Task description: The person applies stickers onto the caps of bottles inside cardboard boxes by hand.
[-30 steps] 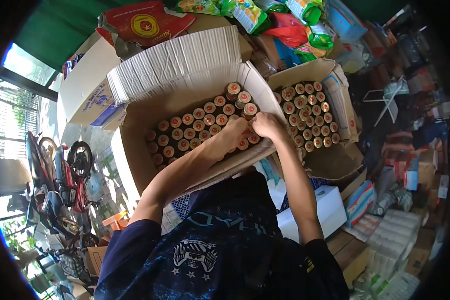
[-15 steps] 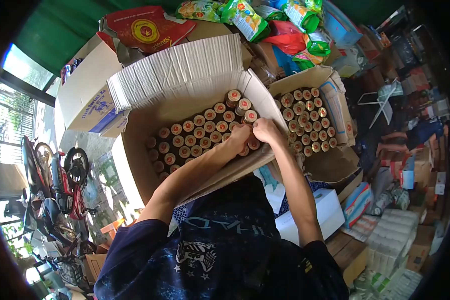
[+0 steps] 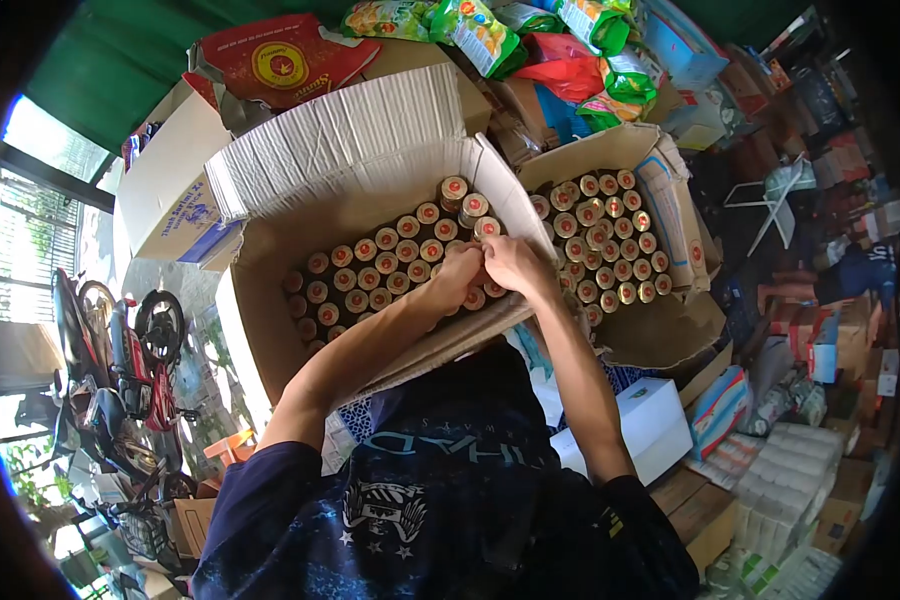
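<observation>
- From here, the left hand [image 3: 459, 270] and right hand [image 3: 513, 265] meet at four o'clock in the large, brown corrugated cardboard box [image 3: 335, 130]; fingers are bunched, but I can't tell whether either grip is clamped on anything.
- Round, gold-rimmed cylinders with red-centred ends [image 3: 386, 239] stand upright beside them, in close rows.
- Light fingertips and straight vertical movements would suit such tight packing.
- At three o'clock, a smaller, creased brown cardboard box [image 3: 678, 228] holds more.

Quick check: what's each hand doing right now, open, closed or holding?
Left hand: curled among round gold cylinders with red centres; grip hidden, can't tell.
Right hand: curled right beside the left; whether it holds anything can't be told.
</observation>
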The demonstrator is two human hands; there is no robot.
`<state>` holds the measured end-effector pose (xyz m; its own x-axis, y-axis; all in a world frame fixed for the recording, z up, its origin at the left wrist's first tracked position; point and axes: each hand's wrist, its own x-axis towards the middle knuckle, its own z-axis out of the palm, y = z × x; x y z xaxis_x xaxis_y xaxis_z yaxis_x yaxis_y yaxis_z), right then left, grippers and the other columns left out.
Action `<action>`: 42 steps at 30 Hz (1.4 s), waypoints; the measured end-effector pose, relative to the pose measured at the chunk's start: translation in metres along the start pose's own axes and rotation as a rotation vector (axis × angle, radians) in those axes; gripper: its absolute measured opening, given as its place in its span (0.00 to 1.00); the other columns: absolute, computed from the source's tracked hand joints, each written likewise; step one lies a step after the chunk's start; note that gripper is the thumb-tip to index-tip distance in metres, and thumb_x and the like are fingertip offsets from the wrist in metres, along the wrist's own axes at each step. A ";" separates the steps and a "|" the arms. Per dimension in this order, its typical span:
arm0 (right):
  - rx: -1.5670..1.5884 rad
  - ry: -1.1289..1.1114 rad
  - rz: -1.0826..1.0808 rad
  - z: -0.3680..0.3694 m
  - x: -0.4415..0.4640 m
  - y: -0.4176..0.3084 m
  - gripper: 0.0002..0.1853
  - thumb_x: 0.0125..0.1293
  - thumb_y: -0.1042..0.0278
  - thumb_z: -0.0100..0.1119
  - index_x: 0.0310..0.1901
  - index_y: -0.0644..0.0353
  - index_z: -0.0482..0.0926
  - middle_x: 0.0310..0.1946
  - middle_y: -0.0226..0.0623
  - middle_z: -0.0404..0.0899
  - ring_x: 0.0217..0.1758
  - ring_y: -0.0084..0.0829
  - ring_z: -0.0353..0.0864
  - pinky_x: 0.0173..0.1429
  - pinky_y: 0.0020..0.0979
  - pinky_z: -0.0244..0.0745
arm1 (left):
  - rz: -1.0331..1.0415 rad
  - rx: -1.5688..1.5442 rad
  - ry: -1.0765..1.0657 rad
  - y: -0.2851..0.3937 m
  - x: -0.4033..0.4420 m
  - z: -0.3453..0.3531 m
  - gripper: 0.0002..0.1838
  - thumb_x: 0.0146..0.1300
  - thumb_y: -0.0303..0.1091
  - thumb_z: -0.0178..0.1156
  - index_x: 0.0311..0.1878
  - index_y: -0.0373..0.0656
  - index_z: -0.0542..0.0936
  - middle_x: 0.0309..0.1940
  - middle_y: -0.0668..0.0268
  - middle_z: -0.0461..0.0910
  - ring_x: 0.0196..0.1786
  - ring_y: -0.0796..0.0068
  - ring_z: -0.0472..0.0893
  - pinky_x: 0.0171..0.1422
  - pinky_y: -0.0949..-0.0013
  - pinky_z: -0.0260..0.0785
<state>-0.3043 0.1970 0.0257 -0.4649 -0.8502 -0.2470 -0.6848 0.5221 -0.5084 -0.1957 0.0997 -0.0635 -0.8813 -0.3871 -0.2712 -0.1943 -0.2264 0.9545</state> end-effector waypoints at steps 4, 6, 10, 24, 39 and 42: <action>0.329 0.144 -0.268 -0.028 -0.022 0.003 0.14 0.73 0.66 0.52 0.54 0.61 0.77 0.41 0.49 0.84 0.44 0.42 0.85 0.49 0.39 0.78 | -0.144 -0.205 0.019 0.047 -0.015 0.021 0.17 0.65 0.36 0.50 0.52 0.38 0.79 0.44 0.61 0.81 0.41 0.68 0.82 0.39 0.69 0.72; 0.747 0.167 -0.344 -0.060 -0.050 0.000 0.14 0.74 0.68 0.52 0.57 0.63 0.76 0.43 0.42 0.85 0.45 0.32 0.84 0.50 0.32 0.78 | -0.247 -0.116 0.037 0.096 -0.035 0.028 0.18 0.66 0.39 0.53 0.52 0.37 0.79 0.45 0.62 0.80 0.43 0.68 0.81 0.47 0.66 0.72; 0.796 0.328 -0.105 -0.092 -0.092 0.042 0.12 0.74 0.68 0.52 0.54 0.62 0.78 0.41 0.39 0.85 0.47 0.27 0.84 0.52 0.27 0.77 | -0.048 0.140 0.086 0.130 -0.042 0.046 0.16 0.65 0.35 0.57 0.52 0.37 0.79 0.45 0.59 0.82 0.47 0.66 0.82 0.56 0.65 0.72; 0.074 0.172 0.026 0.036 -0.063 0.213 0.23 0.65 0.61 0.60 0.58 0.62 0.72 0.51 0.50 0.79 0.57 0.49 0.77 0.55 0.42 0.73 | 0.518 1.035 -0.160 0.109 0.020 0.178 0.14 0.56 0.25 0.58 0.47 0.34 0.75 0.38 0.46 0.79 0.36 0.46 0.83 0.38 0.52 0.77; 0.601 0.136 0.172 -0.022 -0.091 0.186 0.16 0.67 0.71 0.56 0.56 0.61 0.73 0.49 0.45 0.79 0.51 0.36 0.79 0.53 0.34 0.74 | 0.285 1.187 -0.190 0.087 0.017 0.186 0.06 0.53 0.27 0.59 0.31 0.37 0.83 0.34 0.46 0.82 0.34 0.53 0.84 0.30 0.56 0.77; 0.728 0.108 0.419 -0.056 -0.101 0.154 0.13 0.68 0.70 0.59 0.51 0.64 0.74 0.40 0.41 0.80 0.43 0.29 0.79 0.45 0.29 0.74 | 0.321 1.144 -0.102 0.090 0.008 0.189 0.07 0.57 0.28 0.57 0.35 0.36 0.82 0.43 0.39 0.79 0.37 0.51 0.84 0.34 0.55 0.77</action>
<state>-0.3942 0.3675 0.0190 -0.6760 -0.5656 -0.4723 0.0715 0.5876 -0.8060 -0.3016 0.2451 0.0438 -0.9798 -0.1961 -0.0380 -0.1846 0.8159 0.5479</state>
